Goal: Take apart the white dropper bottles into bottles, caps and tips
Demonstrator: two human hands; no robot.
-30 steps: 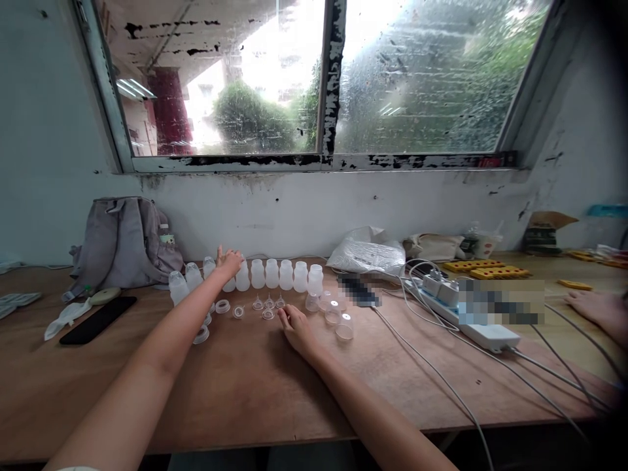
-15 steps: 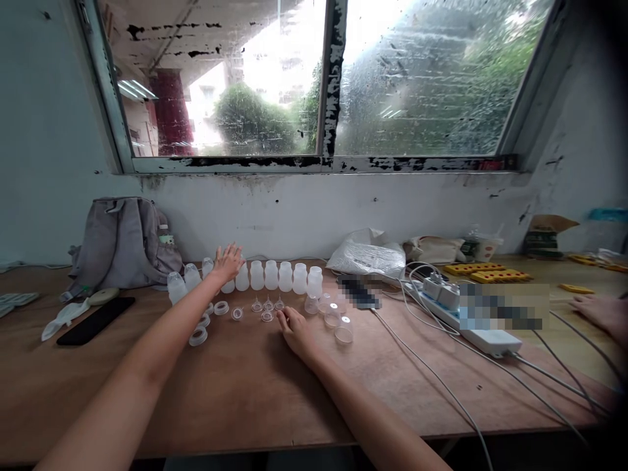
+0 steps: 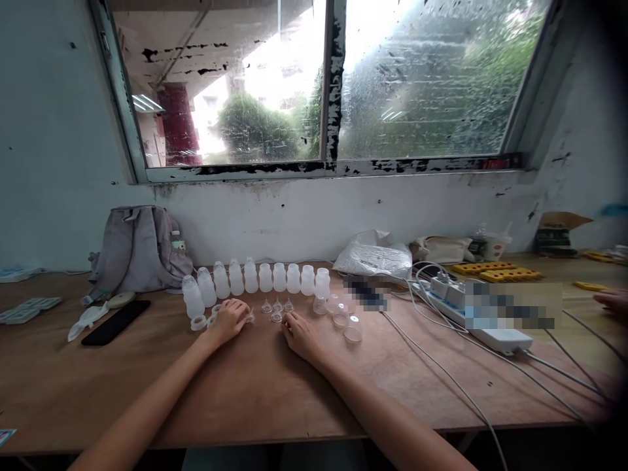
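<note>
My left hand point(image 3: 228, 321) is low over the table, its fingers bent down at a small clear nipple piece point(image 3: 250, 316) that they partly hide. Beside its wrist, whitish rings point(image 3: 198, 322) lie partly covered. My right hand point(image 3: 300, 335) rests on the wood with fingers curled together, and nothing shows in them. Its fingertips are next to a clear bottle nipple point(image 3: 277, 316), one of several in a small cluster. Behind both hands, frosted baby bottles point(image 3: 279, 277) stand in a curved row; those on the left carry clear tops. Clear domed caps point(image 3: 353, 329) stand to the right.
A grey backpack point(image 3: 140, 252) and a black phone point(image 3: 116, 323) are on the left. At the right are a silvery bag point(image 3: 373, 256), a white power strip point(image 3: 500, 340) with trailing cables, and yellow trays point(image 3: 510, 273). Another person's hand point(image 3: 611, 301) shows at the far right.
My left hand has come back from the bottle row down to the small pieces in front. My right hand stays in place. The view has shifted slightly left.
</note>
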